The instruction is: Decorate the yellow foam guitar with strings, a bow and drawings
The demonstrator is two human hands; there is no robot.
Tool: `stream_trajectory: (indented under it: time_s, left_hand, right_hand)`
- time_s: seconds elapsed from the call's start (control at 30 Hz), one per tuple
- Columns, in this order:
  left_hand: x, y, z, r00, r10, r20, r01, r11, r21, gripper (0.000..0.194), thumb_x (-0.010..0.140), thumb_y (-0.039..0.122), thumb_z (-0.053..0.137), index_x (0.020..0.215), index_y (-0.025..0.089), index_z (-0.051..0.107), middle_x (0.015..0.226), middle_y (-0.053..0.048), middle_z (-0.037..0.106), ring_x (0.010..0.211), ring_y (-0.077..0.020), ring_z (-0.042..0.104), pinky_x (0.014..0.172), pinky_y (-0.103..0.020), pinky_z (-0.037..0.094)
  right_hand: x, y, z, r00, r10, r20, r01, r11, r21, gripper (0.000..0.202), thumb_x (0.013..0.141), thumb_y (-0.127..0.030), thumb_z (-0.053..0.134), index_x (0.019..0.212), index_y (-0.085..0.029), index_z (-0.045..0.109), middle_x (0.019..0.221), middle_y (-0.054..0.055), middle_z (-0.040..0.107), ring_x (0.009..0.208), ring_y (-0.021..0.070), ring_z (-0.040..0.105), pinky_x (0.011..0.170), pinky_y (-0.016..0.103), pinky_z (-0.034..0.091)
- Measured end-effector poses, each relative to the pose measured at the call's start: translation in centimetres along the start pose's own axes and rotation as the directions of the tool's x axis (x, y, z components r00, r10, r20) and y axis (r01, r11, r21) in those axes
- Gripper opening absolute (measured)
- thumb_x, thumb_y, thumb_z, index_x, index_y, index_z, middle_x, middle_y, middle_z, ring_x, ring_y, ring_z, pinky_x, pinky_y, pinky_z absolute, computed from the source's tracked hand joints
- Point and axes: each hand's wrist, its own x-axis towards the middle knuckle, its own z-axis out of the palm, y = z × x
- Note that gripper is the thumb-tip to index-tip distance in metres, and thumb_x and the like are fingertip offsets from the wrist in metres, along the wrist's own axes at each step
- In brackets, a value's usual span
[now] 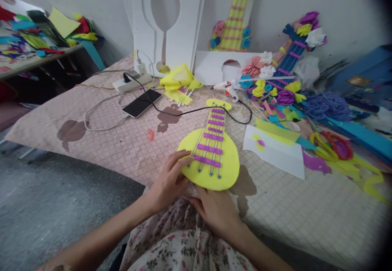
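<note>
Lying at the near edge of the desk (284, 205): yellow guitar (211, 143), with purple strips (213, 136) across it and thin strings running lengthwise. Left hand (170, 181): fingers over the guitar's left edge. Right hand (219, 209): at the guitar's near edge, fingertips hidden. Hands near each other; whether either is clamped on the guitar, cannot tell. Left of the guitar: phone (141, 103), face up. Beyond the guitar's head: glue gun (228, 89). Right of the guitar: white paper (272, 152); farther right, blue yarn (327, 105).
</note>
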Motion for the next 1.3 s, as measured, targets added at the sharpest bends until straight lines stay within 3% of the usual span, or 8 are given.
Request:
stream_trajectory:
  time_s: [0.23, 0.43, 0.7, 0.77, 0.87, 1.0, 1.17, 1.3]
  left_hand:
    - [-0.4, -1.0, -0.6, 1.0, 0.024, 0.0, -0.024, 1.0, 0.002, 0.042, 0.089, 0.01, 0.053, 0.129, 0.02, 0.045, 0.129, -0.015, 0.05, 0.124, -0.0244, 0.048, 0.096, -0.044, 0.052]
    - [0.2, -0.8, -0.6, 0.998, 0.013, -0.067, -0.015, 0.999, -0.039, 0.038, 0.089, 0.012, 0.057, 0.125, 0.019, 0.048, 0.126, -0.014, 0.053, 0.122, -0.0233, 0.051, 0.097, -0.043, 0.051]
    - [0.3, -1.5, -0.5, 0.998, 0.02, -0.057, -0.02, 1.0, 0.001, 0.034, 0.089, 0.006, 0.051, 0.12, 0.019, 0.051, 0.125, -0.012, 0.054, 0.121, -0.0216, 0.051, 0.098, -0.042, 0.05]
    - [0.2, -1.8, -0.6, 0.998, 0.033, -0.043, -0.032, 0.999, 0.035, 0.031, 0.089, 0.005, 0.05, 0.117, 0.019, 0.054, 0.125, -0.012, 0.054, 0.123, -0.0228, 0.048, 0.1, -0.045, 0.048]
    - [0.0, -2.0, -0.7, 0.999, 0.05, -0.02, -0.049, 0.996, 0.079, 0.03, 0.089, 0.006, 0.051, 0.116, 0.02, 0.056, 0.126, -0.011, 0.054, 0.125, -0.0245, 0.045, 0.102, -0.048, 0.046]
    - [-0.3, -2.2, -0.8, 0.996, 0.083, 0.044, -0.089, 0.985, 0.149, 0.038, 0.091, 0.008, 0.049, 0.125, 0.022, 0.053, 0.13, -0.012, 0.051, 0.128, -0.0271, 0.04, 0.1, -0.051, 0.046]
    - [-0.1, -2.3, -1.2, 0.988, 0.11, 0.111, -0.132, 0.968, 0.212, 0.036, 0.091, 0.01, 0.049, 0.125, 0.022, 0.054, 0.131, -0.012, 0.05, 0.127, -0.0285, 0.041, 0.098, -0.052, 0.047]
    - [0.1, -2.4, -1.5, 0.99, 0.082, 0.116, -0.097, 0.986, 0.134, 0.039, 0.091, 0.011, 0.049, 0.128, 0.022, 0.05, 0.129, -0.012, 0.051, 0.126, -0.0265, 0.044, 0.1, -0.05, 0.046]
  right_hand:
    - [0.5, -0.1, 0.3, 0.997, -0.002, -0.08, 0.005, 0.999, 0.034, 0.04, 0.09, -0.041, 0.051, 0.125, -0.022, 0.059, 0.119, 0.011, 0.067, 0.106, 0.0286, 0.063, 0.091, 0.044, 0.048]
    - [0.6, -0.3, 0.1, 0.997, 0.021, -0.074, -0.02, 1.0, 0.013, 0.041, 0.09, -0.043, 0.051, 0.127, -0.026, 0.056, 0.117, 0.011, 0.067, 0.103, 0.032, 0.063, 0.084, 0.048, 0.05]
    - [0.1, 0.0, 1.1, 0.976, -0.075, -0.205, 0.068, 0.997, -0.043, 0.049, 0.088, -0.037, 0.055, 0.134, -0.02, 0.052, 0.115, 0.016, 0.067, 0.095, 0.0331, 0.065, 0.076, 0.047, 0.053]
    - [-0.3, 0.3, 1.1, 0.936, -0.168, -0.311, 0.177, 0.984, -0.001, 0.044, 0.09, -0.03, 0.052, 0.132, -0.016, 0.053, 0.119, 0.015, 0.065, 0.098, 0.0297, 0.065, 0.08, 0.044, 0.054]
    - [-1.0, 0.9, 0.6, 0.822, -0.326, -0.468, 0.408, 0.909, 0.084, 0.03, 0.09, -0.02, 0.049, 0.118, -0.015, 0.061, 0.121, 0.012, 0.066, 0.109, 0.0242, 0.061, 0.092, 0.039, 0.051]
    - [-2.2, 2.0, -0.8, 0.725, -0.416, -0.549, 0.604, 0.767, 0.218, 0.02, 0.088, -0.014, 0.052, 0.104, -0.015, 0.064, 0.105, 0.007, 0.072, 0.1, 0.0179, 0.065, 0.094, 0.033, 0.052]
    - [-3.4, 4.1, -1.4, 0.758, -0.332, -0.562, 0.522, 0.826, 0.215, 0.028, 0.084, -0.008, 0.055, 0.109, -0.015, 0.063, 0.107, 0.009, 0.07, 0.097, 0.0178, 0.066, 0.086, 0.03, 0.055]
    - [-3.5, 5.8, -1.0, 0.775, -0.154, -0.613, 0.385, 0.884, 0.265, 0.041, 0.081, -0.004, 0.055, 0.119, -0.018, 0.06, 0.116, 0.011, 0.065, 0.108, 0.0211, 0.061, 0.092, 0.036, 0.053]
